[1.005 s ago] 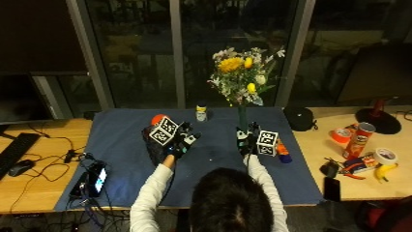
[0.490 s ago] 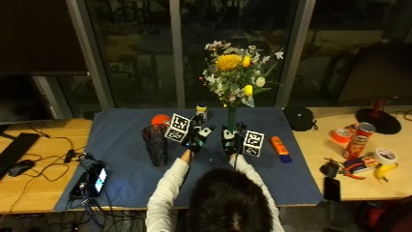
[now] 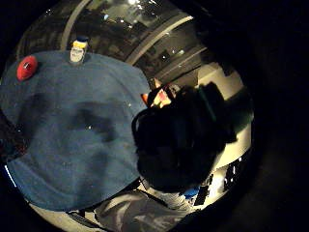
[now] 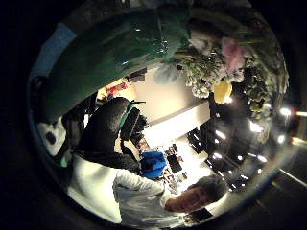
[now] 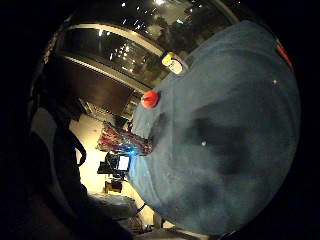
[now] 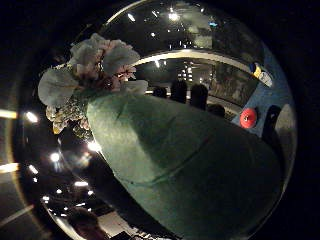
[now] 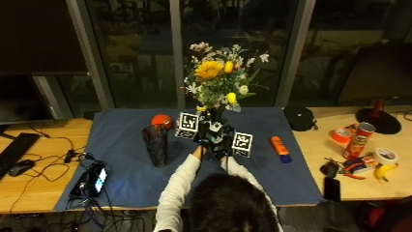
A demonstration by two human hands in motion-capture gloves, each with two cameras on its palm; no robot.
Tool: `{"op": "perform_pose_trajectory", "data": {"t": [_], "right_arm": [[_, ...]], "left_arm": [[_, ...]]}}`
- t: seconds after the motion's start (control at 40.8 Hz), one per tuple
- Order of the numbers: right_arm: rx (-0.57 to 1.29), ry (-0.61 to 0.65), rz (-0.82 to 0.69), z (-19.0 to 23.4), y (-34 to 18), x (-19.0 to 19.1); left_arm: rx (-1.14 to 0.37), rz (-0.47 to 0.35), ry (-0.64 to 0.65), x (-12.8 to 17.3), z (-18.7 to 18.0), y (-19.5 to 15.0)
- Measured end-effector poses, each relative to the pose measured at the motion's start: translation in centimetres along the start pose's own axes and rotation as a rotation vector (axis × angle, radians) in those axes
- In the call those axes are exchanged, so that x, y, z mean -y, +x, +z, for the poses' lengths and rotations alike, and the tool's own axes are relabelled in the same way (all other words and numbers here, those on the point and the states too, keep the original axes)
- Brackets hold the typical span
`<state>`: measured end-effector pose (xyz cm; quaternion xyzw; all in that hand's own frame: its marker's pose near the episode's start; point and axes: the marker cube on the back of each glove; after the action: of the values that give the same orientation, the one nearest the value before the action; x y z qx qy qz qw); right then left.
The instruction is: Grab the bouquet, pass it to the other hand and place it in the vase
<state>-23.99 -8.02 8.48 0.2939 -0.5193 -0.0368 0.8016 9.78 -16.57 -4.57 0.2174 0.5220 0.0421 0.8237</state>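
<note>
Bouquet (image 7: 217, 79) now left of before, both hands together.

This looks like an office or lab workroom at night. Tall dark window panes (image 7: 231, 48) with pale frames run behind a long wooden desk (image 7: 38, 159), part of it covered by a blue cloth (image 7: 128, 159). A keyboard (image 7: 14, 147), a mouse (image 7: 19, 167) and tangled cables (image 7: 64, 154) lie at one end; tape rolls (image 7: 386, 155), a crisp tube (image 7: 359, 140), a banana (image 7: 385, 172) and a monitor stand (image 7: 376, 118) sit at the other. A phone (image 7: 98, 176) rests on the cloth's edge.
</note>
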Motion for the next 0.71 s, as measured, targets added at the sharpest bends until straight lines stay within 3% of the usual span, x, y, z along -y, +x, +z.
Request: {"op": "perform_pose_trajectory", "data": {"t": [0.123, 0.221, 0.294, 0.343, 0.441, 0.613, 0.711], "right_arm": [[-0.072, -0.001, 0.011, 0.8, 1.2, -0.6], [0.016, -0.038, -0.143, 1.9, 1.7, -0.4], [0.042, -0.058, -0.067, 2.2, 1.5, -0.9], [0.060, -0.066, -0.079, 2.3, 1.4, -0.9], [0.042, -0.060, -0.339, 2.3, 1.2, -0.2], [0.070, -0.100, -0.212, 2.3, 1.5, -1.1], [0.039, -0.112, -0.451, 2.3, 1.5, -0.2]], "left_arm": [[-0.074, 0.019, 0.119, 0.1, -0.2, 0.9], [-0.143, 0.003, 0.239, 0.2, -0.5, 1.1], [-0.145, 0.007, 0.299, 0.4, -0.7, 1.1], [-0.125, 0.025, 0.309, 0.6, -0.8, 1.1], [-0.081, 0.046, 0.306, 0.7, -0.7, 1.0], [-0.074, 0.034, 0.310, 0.5, -0.5, 0.9], [-0.068, 0.043, 0.320, 0.8, -0.6, 1.0]]}}
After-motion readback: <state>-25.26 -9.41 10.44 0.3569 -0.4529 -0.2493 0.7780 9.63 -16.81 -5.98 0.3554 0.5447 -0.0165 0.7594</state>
